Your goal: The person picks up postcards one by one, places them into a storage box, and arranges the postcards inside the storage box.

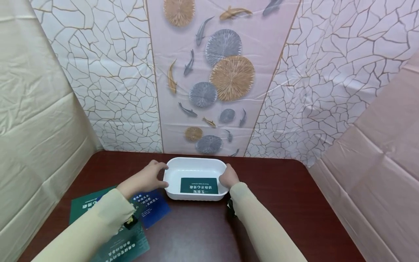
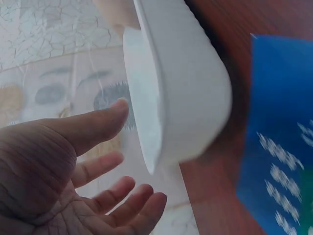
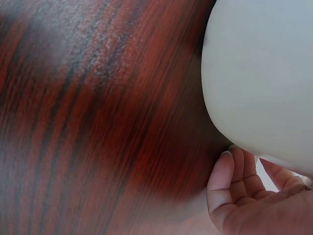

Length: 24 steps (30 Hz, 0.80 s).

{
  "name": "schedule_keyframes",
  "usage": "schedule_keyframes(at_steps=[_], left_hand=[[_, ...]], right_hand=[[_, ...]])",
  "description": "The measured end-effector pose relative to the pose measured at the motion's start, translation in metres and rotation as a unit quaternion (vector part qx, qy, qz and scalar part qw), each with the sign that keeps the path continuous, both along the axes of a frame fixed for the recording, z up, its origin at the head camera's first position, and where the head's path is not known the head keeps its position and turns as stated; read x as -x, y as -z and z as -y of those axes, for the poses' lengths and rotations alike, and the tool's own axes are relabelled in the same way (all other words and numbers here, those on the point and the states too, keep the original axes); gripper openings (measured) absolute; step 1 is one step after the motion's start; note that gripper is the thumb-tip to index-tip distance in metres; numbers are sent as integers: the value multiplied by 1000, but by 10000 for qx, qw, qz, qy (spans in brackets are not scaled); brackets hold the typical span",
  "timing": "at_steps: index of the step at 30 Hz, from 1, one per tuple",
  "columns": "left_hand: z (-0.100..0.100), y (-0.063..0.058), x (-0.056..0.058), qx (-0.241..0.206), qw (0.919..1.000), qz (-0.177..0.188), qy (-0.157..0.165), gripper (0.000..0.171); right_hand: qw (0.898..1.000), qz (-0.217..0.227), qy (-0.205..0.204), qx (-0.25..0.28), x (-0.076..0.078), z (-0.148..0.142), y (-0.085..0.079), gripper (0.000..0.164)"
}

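A white oval-ended plastic basin (image 1: pixel 193 166) sits on the dark red table. Inside it lies a dark green card (image 1: pixel 199 185) with white writing. My left hand (image 1: pixel 148 179) is at the basin's left end, thumb and fingers spread apart. In the left wrist view, this hand (image 2: pixel 63 171) holds nothing, and a gap shows between the thumb and the basin wall (image 2: pixel 195 93). My right hand (image 1: pixel 229 177) grips the right end of the basin by its rim. From the right wrist, its bent fingers (image 3: pixel 239 176) are against the basin's outer side (image 3: pixel 264 78), low near the tabletop.
Left of the basin, a blue printed sheet (image 1: pixel 154 209) and green printed sheets (image 1: pixel 139 242) lie overlapping on the table (image 1: pixel 278 203), partly under my left arm. A patterned cloth wall (image 1: pixel 131 120) rises behind the table, with pale padded walls on both sides.
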<state>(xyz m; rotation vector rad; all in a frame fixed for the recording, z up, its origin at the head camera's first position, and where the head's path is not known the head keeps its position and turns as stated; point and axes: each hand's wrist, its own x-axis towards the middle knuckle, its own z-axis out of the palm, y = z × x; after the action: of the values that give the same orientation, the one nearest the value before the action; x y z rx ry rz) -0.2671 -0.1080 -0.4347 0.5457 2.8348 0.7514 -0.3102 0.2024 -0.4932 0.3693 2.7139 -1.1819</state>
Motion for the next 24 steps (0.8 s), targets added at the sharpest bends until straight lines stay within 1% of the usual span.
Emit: schedule_keyframes(at_steps=[4,6,9,12,16,19,21,24], left_hand=[[28,5,-15,35,9998,140,-168,70],[41,8,-22,122,9994,238,-231,72],[57,15,-33,310,9983,359,-342,77],[70,21,-41,431,9972,477,-384,81],[83,27,-49,651,9945,692,-446,87],[89,33,-54,902,9906,853,-579,95],[92,37,-56,1059,9883,892,-635,101],[96,44,-58,1265,9865,827,-623,109]], right_hand=[[10000,49,-26,6,-2,1,-2,70],[10000,79,-22,7,-2,1,-2,69],[9999,96,-31,-15,-1,-1,-3,70],[9999,96,-28,-21,1,-2,-3,70],[9999,132,-39,-34,1,-2,-3,71],[9999,148,-25,-68,2,-1,-2,71],[9999,144,-9,-89,2,0,-1,71],[9998,152,5,-87,3,1,0,71]])
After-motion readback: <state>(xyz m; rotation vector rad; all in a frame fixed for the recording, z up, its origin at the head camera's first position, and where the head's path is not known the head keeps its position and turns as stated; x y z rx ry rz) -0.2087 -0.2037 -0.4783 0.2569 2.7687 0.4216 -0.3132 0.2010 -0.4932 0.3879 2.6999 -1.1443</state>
